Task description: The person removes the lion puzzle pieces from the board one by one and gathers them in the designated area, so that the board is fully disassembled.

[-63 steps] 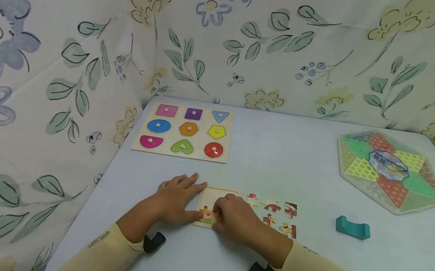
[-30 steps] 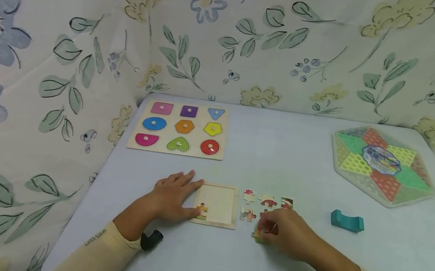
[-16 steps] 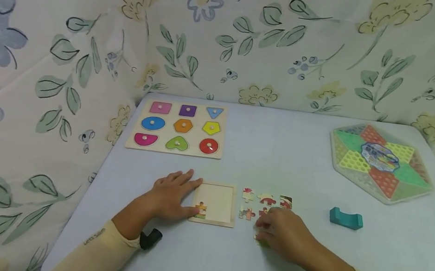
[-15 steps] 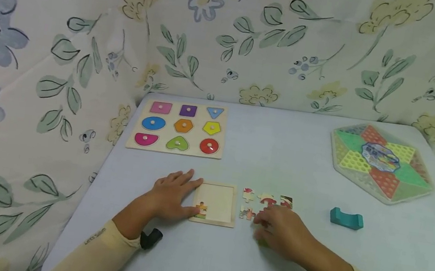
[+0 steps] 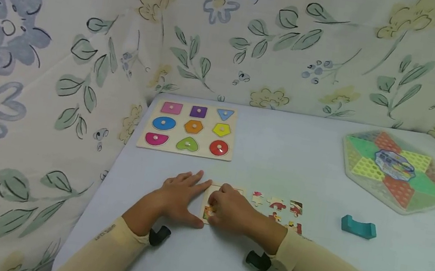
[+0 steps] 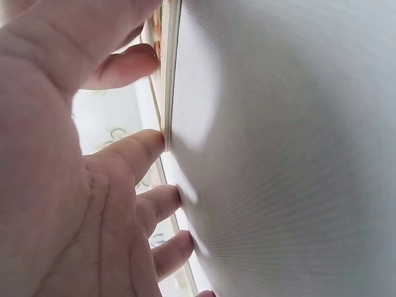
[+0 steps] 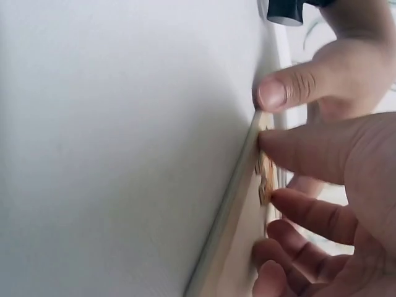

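My left hand (image 5: 181,199) lies with its fingers spread at the left side of a small square wooden puzzle tray (image 5: 216,185), the index fingertip and thumb at its edge. In the left wrist view, the index fingertip (image 6: 154,141) meets the tray's corner. Over the tray, my right hand (image 5: 233,210) pinches a jigsaw piece (image 7: 267,179) between thumb and fingers, down in the tray by its near rim. An orange and green piece (image 5: 207,213) shows in the tray's lower left. The right hand covers much of the tray floor.
Several loose jigsaw pieces (image 5: 276,204) lie right of the tray, partly behind the right wrist. A shape board with knobs (image 5: 177,133) is at the back left. Farther right are a teal arched block (image 5: 359,227) and a hexagonal star-patterned board (image 5: 395,171).
My right hand took a jigsaw piece from the near side of the loose pieces and moved left with it to the tray. The left hand kept its place at the tray.
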The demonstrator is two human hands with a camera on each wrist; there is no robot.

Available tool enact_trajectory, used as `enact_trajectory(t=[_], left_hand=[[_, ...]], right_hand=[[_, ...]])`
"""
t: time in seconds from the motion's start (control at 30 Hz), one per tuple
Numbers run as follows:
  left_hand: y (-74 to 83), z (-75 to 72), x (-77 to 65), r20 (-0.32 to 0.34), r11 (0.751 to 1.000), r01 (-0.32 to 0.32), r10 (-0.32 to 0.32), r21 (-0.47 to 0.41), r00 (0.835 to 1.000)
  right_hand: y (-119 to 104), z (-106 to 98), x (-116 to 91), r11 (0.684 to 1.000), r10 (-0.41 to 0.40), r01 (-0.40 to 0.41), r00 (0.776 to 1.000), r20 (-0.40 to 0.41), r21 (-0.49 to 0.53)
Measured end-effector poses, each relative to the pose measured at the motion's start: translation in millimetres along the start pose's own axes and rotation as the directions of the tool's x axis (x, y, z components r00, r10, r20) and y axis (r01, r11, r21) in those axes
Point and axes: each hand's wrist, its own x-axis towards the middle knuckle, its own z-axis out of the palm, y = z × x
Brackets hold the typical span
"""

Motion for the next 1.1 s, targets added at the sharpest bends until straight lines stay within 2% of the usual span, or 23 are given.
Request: enact_trajectory(t=[0.13,0.3,0.4,0.5,0.63,0.77,0.93,1.1], left_hand=[[3.3,0.5,1.8,-0.003,1.000,0.000,0.000,0.012,1.000],[4.6,0.0,3.9,0.001,1.000,0.004,-0.004,0.017,1.000],[4.5,0.1,5.0,0.008,1.000,0.001,-0.001,0.015,1.000],[4.1,0.3,5.4,0.013,1.000,-0.002,0.002,0.020,1.000],[1.1,-0.7,4.7,0.011,1.000,-0.004,0.003,0.022,1.000],[-6.9,-1.6,4.4,0.000,1.000,-0.008,0.008,0.013,1.000],[-16.9,-0.5,2.0,-0.011,1.000,-0.008,0.008,-0.001,1.000],[-21.0,2.4,0.4,-0.012,1.000,-0.020,0.020,-0.022,1.000]], right_hand=[[-1.2,1.9,-0.2,1.000,0.020,-0.020,1.000,-0.023,0.015],[2.1,0.1,-5.9,0.989,0.012,-0.001,0.997,-0.075,0.145],[8.7,-6.9,-13.2,0.977,-0.006,0.029,0.994,-0.111,0.210],[19.0,-19.3,-26.6,0.970,0.024,0.009,0.991,-0.131,0.244],[36.5,-31.3,-49.8,0.969,0.106,-0.074,0.986,-0.126,0.237],[51.0,-29.0,-69.5,0.966,0.169,-0.146,0.981,-0.092,0.213],[54.7,-14.6,-75.5,0.963,0.174,-0.157,0.983,-0.061,0.217],[48.2,-3.0,-74.2,0.969,0.175,-0.156,0.980,-0.090,0.192]])
